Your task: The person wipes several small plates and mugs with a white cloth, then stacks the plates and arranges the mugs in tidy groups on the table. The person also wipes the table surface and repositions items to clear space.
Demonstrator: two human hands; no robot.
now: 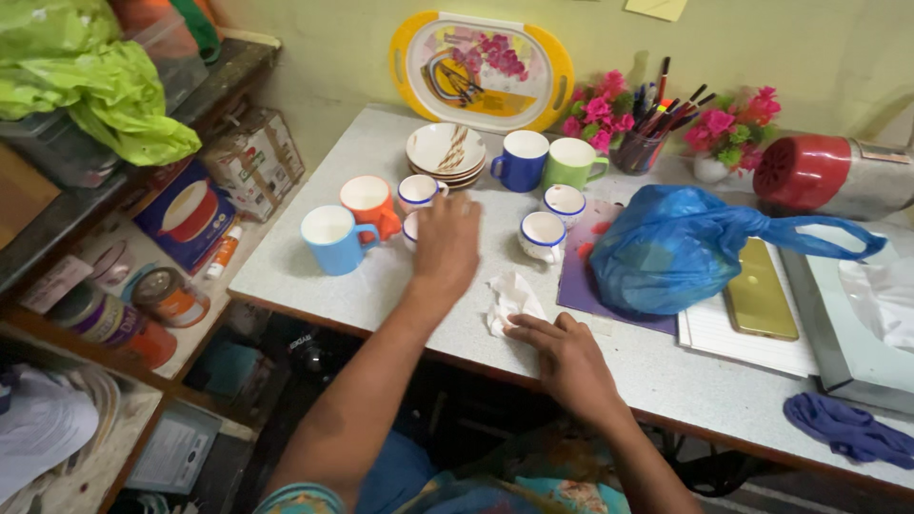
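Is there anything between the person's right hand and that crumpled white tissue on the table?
Nothing visible. The right hand lies flat on the table with its fingertips already touching the white tissue. The left hand is farther back, over a small white cup, clear of the tissue.

4 big ceramic mugs: light-blue (330, 238), orange (369, 202), dark-blue (522, 159), green (572, 162). 4 small white blue-rimmed cups, e.g. (543, 234). 1 stack of patterned plates (446, 152). 1 blue plastic bag (676, 249).

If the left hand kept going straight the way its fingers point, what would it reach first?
The left hand points up the table toward the wall. Just past its fingertips sits the small white cup with a blue rim, probably met first, then the stack of plates. Depth is uncertain.
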